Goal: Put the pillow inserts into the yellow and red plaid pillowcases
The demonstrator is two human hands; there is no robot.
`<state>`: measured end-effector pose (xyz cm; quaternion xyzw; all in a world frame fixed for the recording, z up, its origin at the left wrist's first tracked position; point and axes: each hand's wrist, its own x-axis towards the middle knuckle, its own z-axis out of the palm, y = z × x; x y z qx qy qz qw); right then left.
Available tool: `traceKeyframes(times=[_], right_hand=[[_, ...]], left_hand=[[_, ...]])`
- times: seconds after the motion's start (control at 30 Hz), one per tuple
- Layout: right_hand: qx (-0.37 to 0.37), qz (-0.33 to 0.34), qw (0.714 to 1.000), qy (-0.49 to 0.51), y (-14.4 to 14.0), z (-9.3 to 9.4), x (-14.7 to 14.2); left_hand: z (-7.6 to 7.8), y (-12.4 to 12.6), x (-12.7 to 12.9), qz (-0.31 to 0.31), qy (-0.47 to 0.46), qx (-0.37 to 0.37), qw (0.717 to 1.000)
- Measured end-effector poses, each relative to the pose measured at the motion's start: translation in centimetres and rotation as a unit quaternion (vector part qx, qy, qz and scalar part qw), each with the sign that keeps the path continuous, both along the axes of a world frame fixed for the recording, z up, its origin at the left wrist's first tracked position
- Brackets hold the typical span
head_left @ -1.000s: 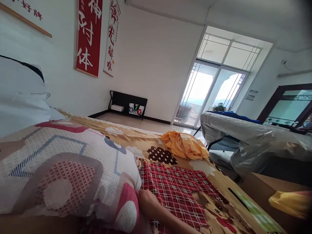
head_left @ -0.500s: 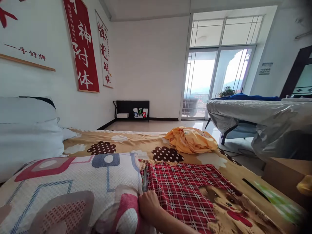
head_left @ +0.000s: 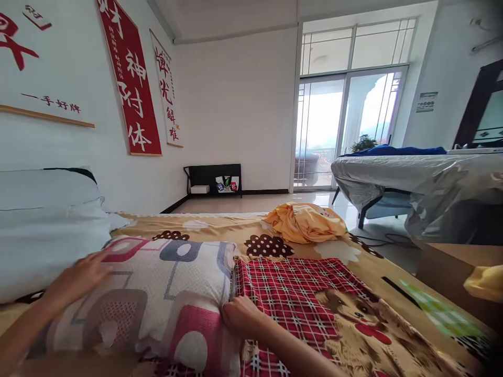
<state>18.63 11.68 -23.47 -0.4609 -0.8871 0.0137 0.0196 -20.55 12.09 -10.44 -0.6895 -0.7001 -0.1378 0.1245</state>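
Plump pillow (head_left: 188, 280), whitish, pink and blue-gray rounded blocks, lying flat, right edge against red plaid cloth (head_left: 291, 293). Cloth bears white grid lines, printed brown dog; spread lightly creased on tan bedsheet (head_left: 220, 226), plaid showing past pillow's near edge.

This looks like a bedroom in a home: a bed (head_left: 223, 228) with a cloud-patterned sheet (head_left: 377, 269) carries a patterned pillow (head_left: 163, 309) and a red plaid cloth (head_left: 286, 293), lettered scrolls (head_left: 135, 89) hang on a white wall (head_left: 78, 63), and tall glass doors (head_left: 322, 125) let in daylight.
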Motion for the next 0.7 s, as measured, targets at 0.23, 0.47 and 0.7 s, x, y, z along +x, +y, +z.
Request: traceKeyframes(times=[0.23, 0.47, 0.7], right_hand=[[0.003, 0.034, 0.999, -0.008, -0.4, -0.7, 1.2], [-0.037, 0.088, 0.994, 0.044, -4.4, 0.4, 5.3], [-0.072, -0.047, 0.952, 0.292, 1.7, 1.4, 6.1]], left_hand=[[-10.0, -4.6, 19.4, -0.34, 0.131, -0.169, 0.916], [-10.4, -2.1, 23.3, -0.299, 0.144, -0.132, 0.934], [-4.8, -3.3, 23.1, -0.213, 0.025, -0.043, 0.976]])
